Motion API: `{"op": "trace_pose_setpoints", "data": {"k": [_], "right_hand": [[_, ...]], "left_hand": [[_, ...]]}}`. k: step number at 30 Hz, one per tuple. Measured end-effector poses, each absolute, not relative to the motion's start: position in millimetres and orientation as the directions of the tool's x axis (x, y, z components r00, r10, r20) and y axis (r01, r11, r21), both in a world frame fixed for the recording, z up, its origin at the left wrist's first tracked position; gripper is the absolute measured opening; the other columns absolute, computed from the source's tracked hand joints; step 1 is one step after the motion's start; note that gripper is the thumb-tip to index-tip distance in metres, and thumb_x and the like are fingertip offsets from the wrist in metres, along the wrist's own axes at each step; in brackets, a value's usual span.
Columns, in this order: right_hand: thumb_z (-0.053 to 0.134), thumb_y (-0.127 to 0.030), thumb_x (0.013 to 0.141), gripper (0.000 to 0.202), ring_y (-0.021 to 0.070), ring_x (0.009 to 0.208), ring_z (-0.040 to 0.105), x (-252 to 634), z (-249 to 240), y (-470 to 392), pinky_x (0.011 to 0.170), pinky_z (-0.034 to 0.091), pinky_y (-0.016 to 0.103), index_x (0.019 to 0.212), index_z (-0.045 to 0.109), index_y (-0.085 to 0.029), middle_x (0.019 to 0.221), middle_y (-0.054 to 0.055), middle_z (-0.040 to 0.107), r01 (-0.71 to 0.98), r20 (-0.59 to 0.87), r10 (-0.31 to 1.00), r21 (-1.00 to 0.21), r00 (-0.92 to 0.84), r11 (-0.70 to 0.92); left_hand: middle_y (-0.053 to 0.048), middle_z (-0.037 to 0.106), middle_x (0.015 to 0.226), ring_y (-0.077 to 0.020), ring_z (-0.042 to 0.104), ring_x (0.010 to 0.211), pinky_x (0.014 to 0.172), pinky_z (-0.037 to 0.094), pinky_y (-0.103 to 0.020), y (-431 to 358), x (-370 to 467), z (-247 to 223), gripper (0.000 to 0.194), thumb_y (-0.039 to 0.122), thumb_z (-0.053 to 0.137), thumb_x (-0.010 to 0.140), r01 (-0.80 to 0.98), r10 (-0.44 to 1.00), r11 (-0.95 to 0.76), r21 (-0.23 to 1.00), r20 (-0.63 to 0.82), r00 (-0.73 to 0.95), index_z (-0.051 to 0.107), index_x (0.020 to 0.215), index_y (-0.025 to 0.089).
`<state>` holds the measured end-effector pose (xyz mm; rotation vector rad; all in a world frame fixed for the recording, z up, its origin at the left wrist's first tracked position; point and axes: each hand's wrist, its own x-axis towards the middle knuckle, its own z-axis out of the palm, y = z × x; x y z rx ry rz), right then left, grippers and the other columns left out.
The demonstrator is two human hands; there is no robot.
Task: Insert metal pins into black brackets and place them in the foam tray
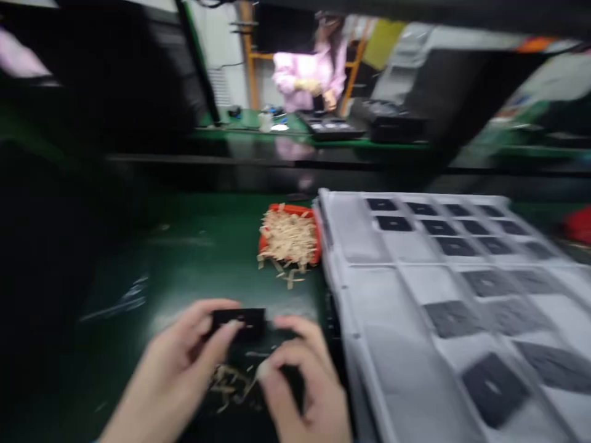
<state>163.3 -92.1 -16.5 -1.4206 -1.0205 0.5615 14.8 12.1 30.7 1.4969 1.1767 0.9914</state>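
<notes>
My left hand [170, 369] pinches a small flat black rectangular piece [253, 320] between thumb and fingers, above the dark green work surface [194, 246]. Just right of that piece is my right hand [314, 381]. Its index finger stretches toward the piece's right edge, while the thumb and another finger come together in a pinch; blur hides what lies between them. Under and between both hands, several thin beige strips [224, 384] lie scattered on the surface.
A red container [317, 243] heaped with beige strips [289, 237] stands ahead. On the right, a large white compartmented tray [397, 351] holds several black square pieces [455, 246]. Across a dark bar, a person in pink [295, 77] works at another green bench.
</notes>
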Motion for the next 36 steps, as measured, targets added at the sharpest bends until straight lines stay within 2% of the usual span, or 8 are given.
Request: {"op": "trace_pose_setpoints", "data": {"k": [3, 8, 16, 21, 29, 32, 36], "right_hand": [[0.067, -0.023, 0.094, 0.006, 0.0167, 0.119, 0.070, 177.7, -14.9, -84.2, 0.100, 0.054, 0.023, 0.091, 0.070, -0.027, 0.124, 0.004, 0.071, 0.275, 0.185, 0.921, -0.957, 0.343, 0.090], [0.067, -0.026, 0.097, 0.005, 0.0147, 0.105, 0.073, 185.8, -16.4, -83.5, 0.090, 0.058, 0.020, 0.093, 0.070, -0.026, 0.114, 0.004, 0.072, 0.295, 0.143, 0.957, -0.953, 0.253, 0.065], [0.068, -0.026, 0.095, 0.005, 0.0156, 0.100, 0.073, 177.0, -8.2, -76.9, 0.090, 0.059, 0.022, 0.090, 0.071, -0.026, 0.108, 0.003, 0.073, 0.325, 0.142, 0.956, -0.944, 0.258, 0.053], [0.067, -0.023, 0.096, 0.006, 0.0127, 0.098, 0.073, 176.1, -5.4, -76.6, 0.086, 0.058, 0.017, 0.091, 0.069, -0.027, 0.103, 0.001, 0.073, 0.340, 0.168, 0.960, -0.937, 0.226, 0.083], [0.066, -0.016, 0.095, 0.011, 0.0121, 0.096, 0.073, 171.5, -0.7, -79.4, 0.083, 0.059, 0.016, 0.093, 0.067, -0.026, 0.100, 0.001, 0.073, 0.429, 0.285, 0.932, -0.887, 0.225, 0.168], [0.064, -0.015, 0.095, 0.012, 0.0130, 0.093, 0.073, 158.7, 2.9, -82.2, 0.082, 0.059, 0.020, 0.092, 0.068, -0.026, 0.099, 0.002, 0.072, 0.470, 0.316, 0.901, -0.870, 0.298, 0.150], [0.065, -0.013, 0.094, 0.015, 0.0152, 0.094, 0.073, 145.5, 2.9, -85.2, 0.081, 0.061, 0.026, 0.093, 0.072, -0.026, 0.112, 0.005, 0.069, 0.544, 0.393, 0.832, -0.828, 0.391, 0.136]], "left_hand": [[-0.001, 0.073, 0.066, -0.0163, 0.067, 0.053, 0.044, 0.052, -0.019, -22.1, 22.0, 26.6, 0.019, 0.037, 0.071, 0.094, 0.295, 0.941, 0.056, 0.954, -0.150, 0.304, 0.077, 0.105, 0.022], [-0.002, 0.073, 0.074, -0.0161, 0.066, 0.060, 0.049, 0.054, -0.021, -37.6, 24.3, 28.3, 0.023, 0.036, 0.059, 0.101, 0.265, 0.925, 0.121, 0.957, -0.205, 0.319, 0.075, 0.114, 0.025], [0.000, 0.074, 0.073, -0.0161, 0.068, 0.057, 0.048, 0.054, -0.022, -41.2, 20.7, 27.0, 0.025, 0.029, 0.056, 0.100, 0.292, 0.921, 0.046, 0.955, -0.154, 0.359, 0.075, 0.116, 0.029], [0.002, 0.075, 0.075, -0.0150, 0.068, 0.057, 0.049, 0.054, -0.021, -42.3, 18.6, 23.6, 0.024, 0.029, 0.056, 0.102, 0.316, 0.912, 0.017, 0.949, -0.144, 0.383, 0.073, 0.119, 0.033], [0.003, 0.072, 0.064, -0.0140, 0.066, 0.050, 0.047, 0.051, -0.020, -44.2, 19.9, 34.4, 0.021, 0.034, 0.056, 0.102, 0.313, 0.946, -0.018, 0.950, -0.085, 0.313, 0.076, 0.109, 0.031], [0.003, 0.072, 0.063, -0.0117, 0.063, 0.047, 0.046, 0.047, -0.019, -46.2, 24.3, 30.1, 0.023, 0.034, 0.054, 0.103, 0.311, 0.964, -0.053, 0.949, -0.033, 0.265, 0.076, 0.100, 0.029], [0.003, 0.074, 0.072, -0.0117, 0.069, 0.056, 0.052, 0.049, -0.018, -51.2, 31.7, 22.2, 0.022, 0.028, 0.052, 0.103, 0.300, 0.988, -0.098, 0.949, 0.055, 0.147, 0.072, 0.095, 0.027]]}}
